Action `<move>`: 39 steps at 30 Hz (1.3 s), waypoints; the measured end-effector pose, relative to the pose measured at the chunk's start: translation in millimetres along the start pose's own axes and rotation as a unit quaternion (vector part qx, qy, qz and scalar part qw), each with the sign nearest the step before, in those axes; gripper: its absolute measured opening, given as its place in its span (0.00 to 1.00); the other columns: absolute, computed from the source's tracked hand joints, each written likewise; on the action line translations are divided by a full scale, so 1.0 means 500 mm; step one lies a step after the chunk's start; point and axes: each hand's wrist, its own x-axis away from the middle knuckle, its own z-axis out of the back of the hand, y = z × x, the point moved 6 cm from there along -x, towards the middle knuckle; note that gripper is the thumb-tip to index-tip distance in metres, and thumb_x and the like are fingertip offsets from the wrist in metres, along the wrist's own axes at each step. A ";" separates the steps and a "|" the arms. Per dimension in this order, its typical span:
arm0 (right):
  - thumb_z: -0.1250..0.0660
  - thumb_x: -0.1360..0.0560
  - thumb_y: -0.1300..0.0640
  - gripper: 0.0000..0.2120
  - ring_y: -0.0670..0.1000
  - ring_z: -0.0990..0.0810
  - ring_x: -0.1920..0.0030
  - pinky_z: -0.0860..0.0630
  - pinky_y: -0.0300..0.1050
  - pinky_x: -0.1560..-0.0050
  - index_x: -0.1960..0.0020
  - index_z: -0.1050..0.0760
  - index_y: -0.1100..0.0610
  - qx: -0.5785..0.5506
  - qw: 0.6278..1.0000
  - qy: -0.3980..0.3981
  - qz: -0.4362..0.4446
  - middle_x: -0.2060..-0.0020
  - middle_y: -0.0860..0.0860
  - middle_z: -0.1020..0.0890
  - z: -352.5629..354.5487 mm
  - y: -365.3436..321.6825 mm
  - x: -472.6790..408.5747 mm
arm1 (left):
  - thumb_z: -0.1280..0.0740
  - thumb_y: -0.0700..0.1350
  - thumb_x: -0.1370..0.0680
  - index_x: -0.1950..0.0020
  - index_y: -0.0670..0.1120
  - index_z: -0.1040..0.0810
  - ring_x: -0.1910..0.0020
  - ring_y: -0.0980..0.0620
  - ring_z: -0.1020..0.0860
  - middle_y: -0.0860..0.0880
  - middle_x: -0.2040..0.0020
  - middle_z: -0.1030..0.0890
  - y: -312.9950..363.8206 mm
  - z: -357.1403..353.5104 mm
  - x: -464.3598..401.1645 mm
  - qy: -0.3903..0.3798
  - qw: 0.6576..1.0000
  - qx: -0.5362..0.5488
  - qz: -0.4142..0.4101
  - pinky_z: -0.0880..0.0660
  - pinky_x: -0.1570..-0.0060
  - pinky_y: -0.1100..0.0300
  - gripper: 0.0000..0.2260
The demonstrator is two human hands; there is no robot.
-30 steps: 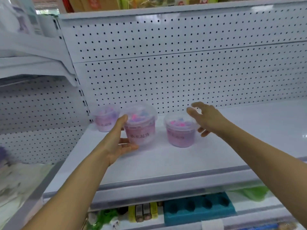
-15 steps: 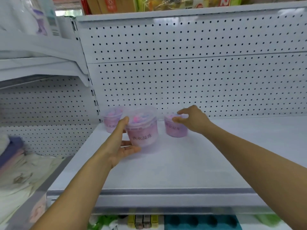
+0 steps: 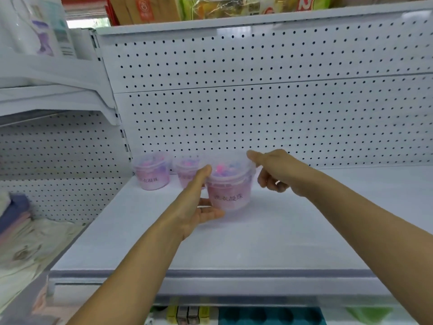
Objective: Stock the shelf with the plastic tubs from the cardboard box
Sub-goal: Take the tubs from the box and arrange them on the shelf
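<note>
Three clear plastic tubs of pink and purple beads stand on the white shelf. The nearest tub is cupped by my left hand, thumb at its left rim and fingers along its front base. Two other tubs stand against the pegboard: one at the far left, one partly hidden behind my left thumb. My right hand hovers just right of the held tub. Its index finger points at the lid's edge, the other fingers are loosely curled, and it holds nothing. No cardboard box is in view.
A white pegboard back wall rises behind the shelf. Packaged goods sit on the shelf above. A teal tray and small items lie on the shelf below. The neighbouring bay on the left holds folded textiles.
My right hand pushed the second tub back to the pegboard beside the far-left tub, let it go and drew back beside the front tub. My left hand kept its hold.
</note>
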 end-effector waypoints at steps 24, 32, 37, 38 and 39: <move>0.35 0.23 0.64 0.05 0.55 0.25 0.73 0.23 0.42 0.79 0.52 0.24 0.67 -0.106 0.981 0.152 -0.051 0.71 0.59 0.24 0.234 0.227 -0.116 | 0.32 0.44 0.24 0.38 0.51 0.21 0.39 0.48 0.30 0.51 0.40 0.22 0.052 -0.146 -0.195 0.158 0.746 -0.571 -0.304 0.27 0.48 0.52 0.15; 0.35 0.23 0.62 0.05 0.57 0.23 0.74 0.18 0.56 0.61 0.55 0.26 0.64 -0.126 0.979 0.153 -0.057 0.71 0.59 0.23 0.217 0.222 -0.192 | 0.34 0.44 0.23 0.38 0.52 0.22 0.38 0.50 0.30 0.51 0.39 0.23 0.059 -0.157 -0.214 0.190 0.734 -0.594 -0.267 0.27 0.51 0.52 0.14; 0.38 0.21 0.57 0.13 0.57 0.23 0.73 0.18 0.53 0.66 0.47 0.25 0.68 -0.129 0.980 0.140 -0.063 0.68 0.59 0.24 0.211 0.221 -0.195 | 0.34 0.45 0.23 0.37 0.52 0.23 0.38 0.49 0.30 0.51 0.39 0.24 0.057 -0.160 -0.216 0.183 0.733 -0.604 -0.253 0.26 0.50 0.50 0.15; 0.39 0.20 0.54 0.15 0.58 0.22 0.72 0.18 0.52 0.65 0.45 0.25 0.67 -0.110 0.983 0.132 -0.063 0.67 0.58 0.24 0.210 0.222 -0.190 | 0.34 0.46 0.23 0.36 0.52 0.23 0.38 0.49 0.31 0.50 0.38 0.24 0.057 -0.161 -0.215 0.176 0.734 -0.606 -0.250 0.26 0.48 0.50 0.15; 0.41 0.20 0.52 0.17 0.59 0.20 0.69 0.18 0.53 0.63 0.44 0.26 0.66 -0.079 0.987 0.126 -0.061 0.65 0.57 0.24 0.211 0.221 -0.182 | 0.33 0.47 0.24 0.35 0.51 0.24 0.37 0.48 0.31 0.50 0.38 0.24 0.057 -0.161 -0.213 0.169 0.735 -0.609 -0.247 0.27 0.46 0.50 0.16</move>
